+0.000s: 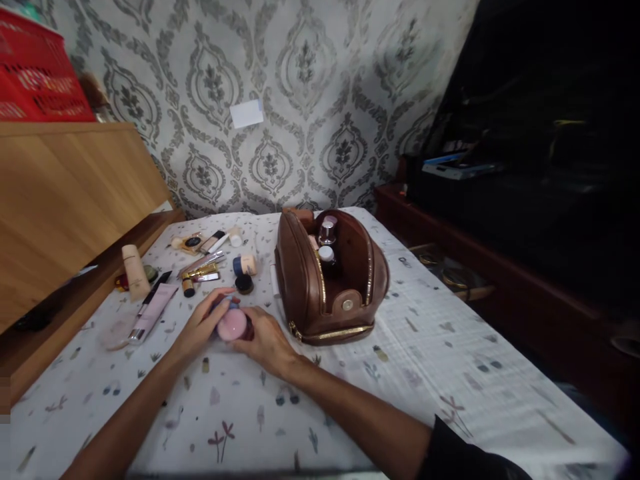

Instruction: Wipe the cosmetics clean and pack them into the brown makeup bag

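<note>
Two bare hands at a pink-lidded jar [232, 325], near an open brown cosmetic bag [299, 280]

The small round jar is held just above or on a printed white cloth [240, 427], left of the bag. The right hand [269, 343] is closed around its side, thumb nearest the viewer. The left hand [203, 321] bends its fingers over the far left edge, where something bluish shows; whether that belongs to the jar, and how tightly these fingers press, I cannot tell.

The jar looks light, stiff and smooth, so it could slip or roll; its side wall, pinched between thumb and opposite fingers, seems the surest hold.

Beyond the hands lie a black-lidded pot [244, 284] and a blue-and-beige bottle [245, 265]; a mauve tube [156, 310] lies farther left. The bag's mouth gapes, with bottles inside.
</note>
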A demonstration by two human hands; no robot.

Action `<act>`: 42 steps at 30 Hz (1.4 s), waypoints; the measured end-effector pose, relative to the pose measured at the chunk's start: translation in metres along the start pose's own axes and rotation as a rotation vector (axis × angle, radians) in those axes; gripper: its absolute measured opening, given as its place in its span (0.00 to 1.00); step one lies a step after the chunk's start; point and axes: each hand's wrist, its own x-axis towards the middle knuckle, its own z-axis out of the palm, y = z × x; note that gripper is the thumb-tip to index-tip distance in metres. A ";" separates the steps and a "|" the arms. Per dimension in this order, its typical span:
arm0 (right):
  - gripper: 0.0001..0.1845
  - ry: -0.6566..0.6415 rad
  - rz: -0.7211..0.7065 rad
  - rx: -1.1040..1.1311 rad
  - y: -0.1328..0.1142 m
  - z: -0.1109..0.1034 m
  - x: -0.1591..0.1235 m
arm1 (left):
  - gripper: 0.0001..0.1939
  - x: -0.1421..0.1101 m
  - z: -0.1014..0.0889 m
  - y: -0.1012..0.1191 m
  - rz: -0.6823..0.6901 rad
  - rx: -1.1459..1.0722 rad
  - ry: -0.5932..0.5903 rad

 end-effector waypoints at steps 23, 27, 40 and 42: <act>0.19 -0.026 -0.023 -0.018 0.008 -0.001 0.003 | 0.30 -0.022 -0.009 0.019 0.129 0.160 -0.183; 0.17 -0.015 -0.026 -0.041 0.010 0.000 0.004 | 0.31 -0.021 -0.010 0.015 0.152 0.224 -0.167; 0.21 0.014 0.009 -0.013 0.009 -0.002 0.005 | 0.22 -0.026 -0.004 -0.001 0.546 1.022 0.226; 0.21 0.015 -0.002 -0.005 0.008 -0.001 0.005 | 0.21 -0.029 0.000 0.001 0.635 1.117 0.255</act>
